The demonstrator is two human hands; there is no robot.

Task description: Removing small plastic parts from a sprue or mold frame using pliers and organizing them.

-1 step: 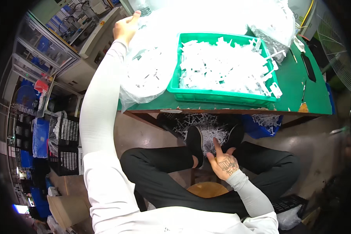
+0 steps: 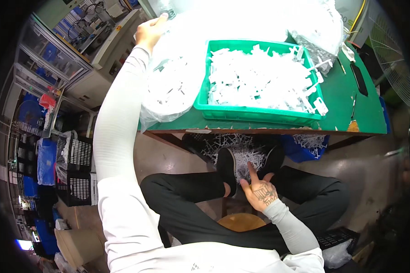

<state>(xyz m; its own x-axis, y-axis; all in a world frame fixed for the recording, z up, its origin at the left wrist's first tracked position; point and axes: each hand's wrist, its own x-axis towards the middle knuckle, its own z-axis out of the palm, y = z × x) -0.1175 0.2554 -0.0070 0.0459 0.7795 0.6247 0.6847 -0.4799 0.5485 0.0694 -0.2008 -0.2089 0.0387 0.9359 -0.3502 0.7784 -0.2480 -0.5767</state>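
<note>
At the far left of the table, my left hand (image 2: 150, 33) is held out beside the plastic bag of white parts (image 2: 171, 91). Its fingers look curled in, with the thumb side up; glare hides what, if anything, is in them. My right hand (image 2: 261, 193) hangs over my lap, below the table edge, index finger and thumb stretched out and apart. Nothing shows in that hand. Between the two sides stands a green tray (image 2: 259, 113) heaped with small white plastic parts (image 2: 255, 77), some poking over its right rim.
Another bag (image 2: 321, 41) lies at the back right of the green table (image 2: 346, 102), near a dark phone-like slab (image 2: 359, 78). Below are white scraps (image 2: 246, 159) between my shoes and a blue bin (image 2: 300, 152). Black crates (image 2: 75, 189) stand at the left.
My left hand has shifted slightly to the right. My right hand has barely moved, and the tray and bags look the same.
</note>
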